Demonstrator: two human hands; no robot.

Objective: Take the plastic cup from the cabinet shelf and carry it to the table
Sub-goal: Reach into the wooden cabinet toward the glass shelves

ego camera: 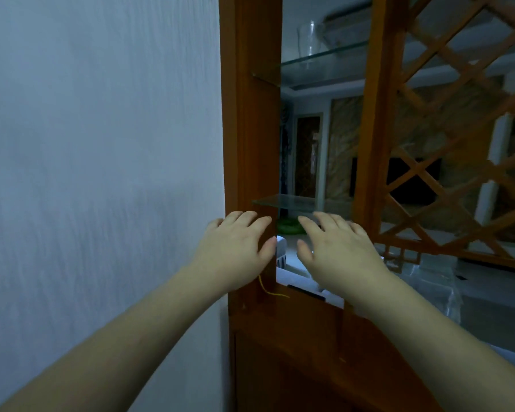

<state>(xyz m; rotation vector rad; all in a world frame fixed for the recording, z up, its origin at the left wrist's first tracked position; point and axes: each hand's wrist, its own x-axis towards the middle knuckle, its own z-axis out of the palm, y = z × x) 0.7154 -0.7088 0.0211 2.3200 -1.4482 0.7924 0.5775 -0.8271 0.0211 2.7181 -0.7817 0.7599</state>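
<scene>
The plastic cup (309,40) is a clear tumbler standing upright on the upper glass shelf (324,59) of the wooden cabinet (250,114), near the shelf's left end and well above both hands. Beside it on the same shelf lies a pale, blurred dish-like thing (344,28) whose kind I cannot tell.

Lower down, a second glass shelf (298,200) spans the same open bay. Just under it the two hands are raised palm-down, side by side with a gap between them. The left hand (235,248) lies over the cabinet's left post, its fingers (247,223) loosely spread and holding nothing; whether they touch the wood cannot be told. The right hand (339,251) hovers in the opening, its fingers (327,221) likewise spread and empty, the tips close beneath the lower shelf's edge.

Between the hands a green thing (289,227) and a white thing (281,249) show partly, both too hidden to name. A thin yellow thread (269,289) hangs by the left wrist against the post.

To the right stands a wooden lattice panel (458,129); to the left, a plain pale wall (101,144). Through the bay a dim room shows beyond.
</scene>
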